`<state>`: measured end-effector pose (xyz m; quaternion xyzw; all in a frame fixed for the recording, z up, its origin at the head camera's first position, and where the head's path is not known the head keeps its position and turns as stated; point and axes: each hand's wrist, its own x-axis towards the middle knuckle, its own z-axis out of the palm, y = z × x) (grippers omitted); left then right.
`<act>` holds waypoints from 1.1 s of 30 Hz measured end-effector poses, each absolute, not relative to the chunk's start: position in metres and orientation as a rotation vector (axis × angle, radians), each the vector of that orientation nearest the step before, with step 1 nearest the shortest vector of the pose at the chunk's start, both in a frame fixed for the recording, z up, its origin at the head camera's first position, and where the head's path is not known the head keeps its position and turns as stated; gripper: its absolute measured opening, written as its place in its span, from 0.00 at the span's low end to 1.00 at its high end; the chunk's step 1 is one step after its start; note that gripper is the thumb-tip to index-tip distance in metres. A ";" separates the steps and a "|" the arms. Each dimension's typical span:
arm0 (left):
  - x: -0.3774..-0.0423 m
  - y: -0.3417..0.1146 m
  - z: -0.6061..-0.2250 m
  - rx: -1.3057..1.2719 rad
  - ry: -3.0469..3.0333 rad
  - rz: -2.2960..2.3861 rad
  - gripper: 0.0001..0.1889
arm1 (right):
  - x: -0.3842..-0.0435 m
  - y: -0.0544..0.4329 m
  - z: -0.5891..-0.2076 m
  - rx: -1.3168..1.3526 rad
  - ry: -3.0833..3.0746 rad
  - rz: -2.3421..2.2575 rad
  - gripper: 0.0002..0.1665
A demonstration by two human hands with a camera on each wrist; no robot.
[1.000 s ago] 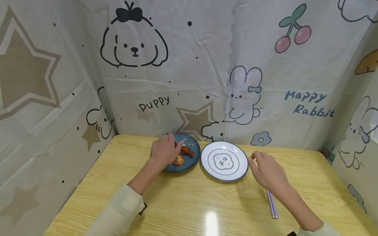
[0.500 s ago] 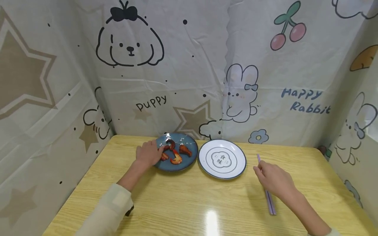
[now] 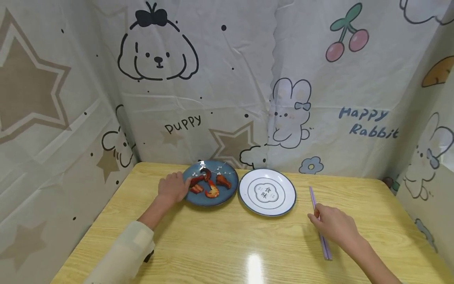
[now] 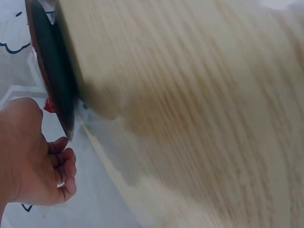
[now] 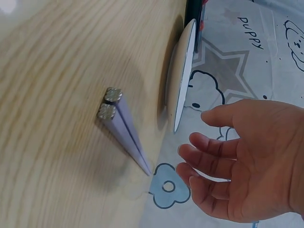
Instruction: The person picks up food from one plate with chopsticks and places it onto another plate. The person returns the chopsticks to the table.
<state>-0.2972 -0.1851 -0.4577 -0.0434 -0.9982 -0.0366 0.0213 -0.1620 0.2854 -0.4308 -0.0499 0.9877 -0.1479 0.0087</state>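
A dark blue plate (image 3: 227,197) at the back of the table bears several food pieces, among them a drumstick (image 3: 223,181) and a shrimp (image 3: 212,191). At its left rim is my left hand (image 3: 172,187), thumb just by the edge and fingers loosely curled; the left wrist view has its fingertips (image 4: 61,144) right at the rim. Two purple chopsticks (image 3: 323,245) lie side by side on the table at the right. Above them hovers my right hand (image 3: 335,224), partly covering them in the head view. In the right wrist view its relaxed fingers (image 5: 209,147) hold nothing.
A white plate (image 3: 252,201) with a blue rim and printed characters stands close beside the blue plate, left of the chopsticks. Behind the wooden table (image 3: 213,244) and along its sides hangs a patterned cloth (image 3: 234,86).
My left hand has moved left from over the food to the blue plate's left rim, uncovering the pieces. My right hand has come from beside the white plate toward me, over the chopsticks.
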 end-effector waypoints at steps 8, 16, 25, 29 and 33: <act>-0.301 -0.195 -0.464 -0.142 -3.086 -0.076 0.27 | -0.160 0.291 -0.438 -0.098 3.084 -0.436 0.12; -0.305 -0.193 -0.467 -0.145 -3.114 -0.106 0.26 | -0.159 0.295 -0.440 -0.044 3.068 -0.385 0.12; -0.304 -0.191 -0.469 -0.145 -3.141 -0.108 0.24 | -0.160 0.300 -0.446 0.009 3.051 -0.366 0.18; -0.304 -0.191 -0.470 -0.143 -3.151 -0.108 0.25 | -0.162 0.299 -0.446 0.044 2.998 -0.362 0.21; -0.306 -0.191 -0.471 -0.140 -3.158 -0.116 0.25 | -0.162 0.299 -0.448 0.061 2.963 -0.389 0.21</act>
